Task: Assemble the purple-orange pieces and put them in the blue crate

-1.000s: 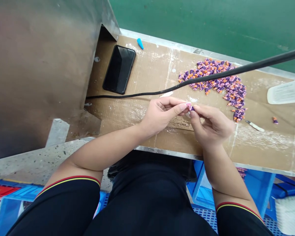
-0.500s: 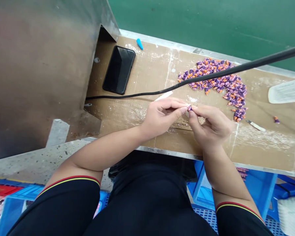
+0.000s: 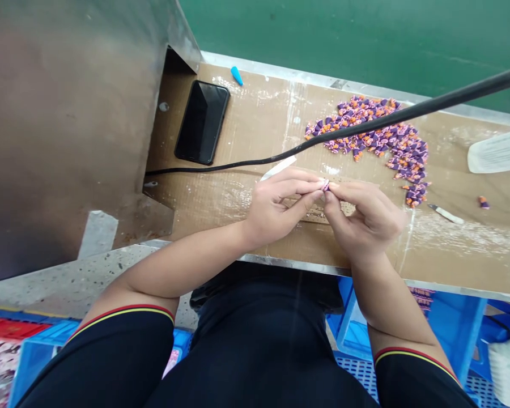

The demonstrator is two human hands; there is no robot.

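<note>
Pinching a small pink-and-purple piece (image 3: pixel 325 185) between both hands, fingertip to fingertip, above the bench. Its exact shape is hidden by the fingers.

Obs., left hand (image 3: pixel 278 208): thumb and index tip press on the piece; remaining fingers lie close together.
Obs., right hand (image 3: pixel 368 222): thumb and index tip press on the piece from the opposite side; remaining fingers loosely curled.

Cardboard bench top (image 3: pixel 233 198) lies under both hands. White strip (image 3: pixel 279 168) just beyond the left hand's fingers. Pile of purple-and-orange pieces (image 3: pixel 386 133) lies beyond the hands, with a black cable (image 3: pixel 365 127) passing above it. To the pile's right: white-handled knife (image 3: pixel 447 215), 1 loose piece (image 3: pixel 483 202), white sheet (image 3: pixel 499 150). Toward the bench's left end: black phone (image 3: pixel 202 122), blue cone (image 3: pixel 237 75). Steel panel (image 3: pixel 68 141) at left; green wall (image 3: pixel 344 39) behind the bench. Blue crate (image 3: pixel 450 334) below the bench at right.
</note>
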